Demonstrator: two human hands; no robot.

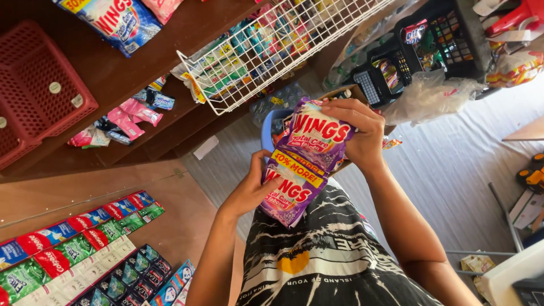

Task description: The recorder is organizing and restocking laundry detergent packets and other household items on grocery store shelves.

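Both my hands hold a strip of purple detergent sachets (pixel 306 164) in front of my chest. My right hand (pixel 357 133) grips the upper sachet at its top edge. Lower down, my left hand (pixel 249 190) pinches the bottom sachet from the left side. The strip hangs folded between the two hands, above my black printed shirt. A blue tub (pixel 267 127) sits just behind the sachets, mostly hidden by them.
A white wire basket (pixel 266 51) of packets hangs from brown wooden shelves (pixel 130 68). A red plastic basket (pixel 39 85) sits upper left. Strips of small sachets (pixel 85 249) lie lower left. A black crate (pixel 430 45) and a clear plastic bag (pixel 425 96) stand at right on the grey floor.
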